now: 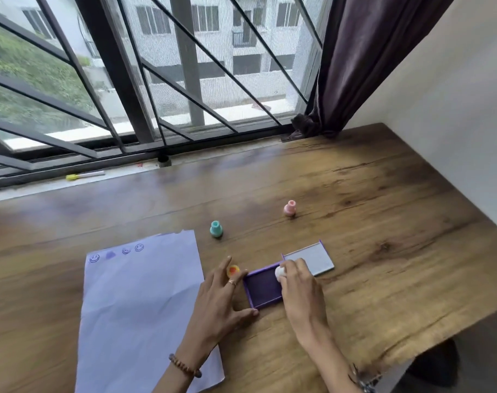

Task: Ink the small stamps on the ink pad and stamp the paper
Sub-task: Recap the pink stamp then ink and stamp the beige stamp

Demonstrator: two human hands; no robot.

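Furthest left of the hands lies the pale lilac sheet of paper (139, 302), flat on the brown wood-grain table (369, 199), with four purple stamp marks in a row along its far edge. It looks thin and floppy, so it would likely slide under a stamp unless held down.

The left hand (217, 303) rests just right of the paper with fingers spread, thumb against the near edge of the pad tray and fingertips by its left side, apparently steadying it. Just beyond its fingertips stands a small orange-and-yellow plastic stamp (233, 270).

Further off, beyond the left hand, stands a small teal plastic stamp (216, 228); a small pink plastic stamp (290, 208) stands beyond the right hand, well apart.

Between the hands sits the open purple rectangular ink pad (263, 289), dark and wet-looking, its hinged lid (309, 260) lying flat behind the right hand.

The right hand (299, 287) pinches a small white plastic stamp (280, 271) at the pad's far right corner; whether its face touches the ink is unclear. These stamps look light, rigid and smooth, best gripped around the narrow neck, clear of the inked face.
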